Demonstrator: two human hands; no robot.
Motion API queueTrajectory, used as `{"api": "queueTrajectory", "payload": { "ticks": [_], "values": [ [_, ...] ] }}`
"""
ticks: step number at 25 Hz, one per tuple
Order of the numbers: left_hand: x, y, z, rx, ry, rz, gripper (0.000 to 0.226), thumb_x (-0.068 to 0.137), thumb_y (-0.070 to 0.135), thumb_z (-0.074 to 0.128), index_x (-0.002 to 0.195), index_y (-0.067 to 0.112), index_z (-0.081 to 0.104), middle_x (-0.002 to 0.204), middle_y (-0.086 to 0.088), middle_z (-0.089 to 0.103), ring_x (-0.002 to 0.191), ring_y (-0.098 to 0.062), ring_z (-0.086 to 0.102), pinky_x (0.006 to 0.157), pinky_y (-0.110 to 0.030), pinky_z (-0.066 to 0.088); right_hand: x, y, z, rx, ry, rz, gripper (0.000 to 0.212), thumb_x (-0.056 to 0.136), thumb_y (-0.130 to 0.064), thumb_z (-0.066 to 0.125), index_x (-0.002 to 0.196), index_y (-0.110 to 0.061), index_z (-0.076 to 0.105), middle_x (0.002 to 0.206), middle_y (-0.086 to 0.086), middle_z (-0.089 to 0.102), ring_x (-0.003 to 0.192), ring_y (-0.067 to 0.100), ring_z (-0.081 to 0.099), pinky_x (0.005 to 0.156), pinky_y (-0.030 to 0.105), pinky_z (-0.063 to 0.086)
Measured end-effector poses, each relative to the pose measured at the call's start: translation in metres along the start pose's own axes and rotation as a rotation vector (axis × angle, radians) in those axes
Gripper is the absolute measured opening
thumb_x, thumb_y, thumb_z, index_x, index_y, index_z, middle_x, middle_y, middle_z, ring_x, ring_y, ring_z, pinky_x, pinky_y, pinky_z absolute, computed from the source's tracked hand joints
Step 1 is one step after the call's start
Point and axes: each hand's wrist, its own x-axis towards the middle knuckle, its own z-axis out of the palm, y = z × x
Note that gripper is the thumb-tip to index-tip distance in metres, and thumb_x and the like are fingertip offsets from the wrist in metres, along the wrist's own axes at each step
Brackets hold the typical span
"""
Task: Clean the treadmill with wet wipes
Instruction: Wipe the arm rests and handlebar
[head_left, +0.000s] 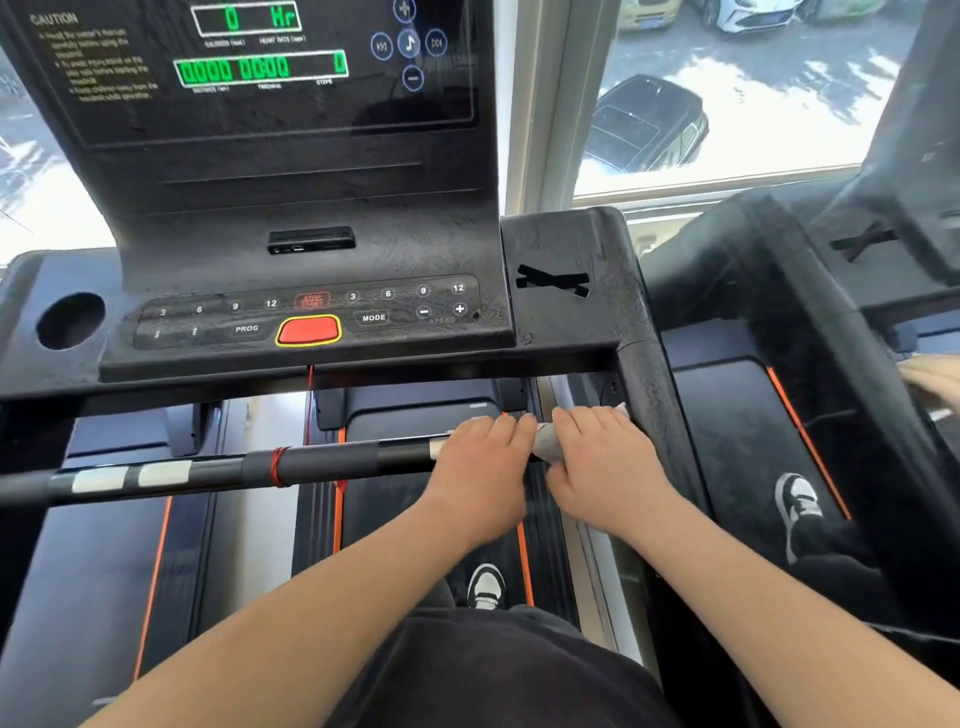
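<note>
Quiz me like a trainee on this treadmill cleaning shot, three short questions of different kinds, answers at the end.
1. True or false: the left hand and right hand are both at the handlebar.
2. The wet wipe is: A) on the red button; B) on the handlebar between the hands; C) wound round the red cord.
3. Fill in: the red cord is wound round the ____.
Key: 1 true; 2 B; 3 handlebar.

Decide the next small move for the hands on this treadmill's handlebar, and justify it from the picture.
Probably slide the wipe leftward along the handlebar. The left hand and right hand sit together at the bar's right end, the wipe between them, and the long stretch to their left lies uncovered.
</note>
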Motion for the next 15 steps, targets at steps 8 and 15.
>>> {"api": "queueTrajectory", "payload": {
  "ticks": [8,15],
  "values": [
    [0.002,-0.011,-0.004,-0.092,0.06,0.0,0.04,0.099,0.038,0.057,0.134,0.02,0.052,0.127,0.0,0.066,0.113,-0.026,0.063,0.088,-0.041,0.054,-0.007,0.013,0.009,-0.008,0.094,-0.016,0.069,0.07,-0.019,0.087,0.134,-0.01,0.061,0.118,0.005,0.061,0.107,0.027,0.062,0.085,0.035,0.056],
    [-0.025,-0.044,0.0,-0.189,0.312,0.006,0.025,0.099,0.026,0.059,0.124,0.023,0.065,0.109,0.006,0.075,0.096,-0.023,0.071,0.073,-0.037,0.059,-0.012,0.014,-0.008,0.502,0.312,0.054,0.021,0.091,-0.002,0.062,0.102,-0.015,0.074,0.082,-0.003,0.072,0.077,0.02,0.068,0.067,0.031,0.055]
  ]
}}
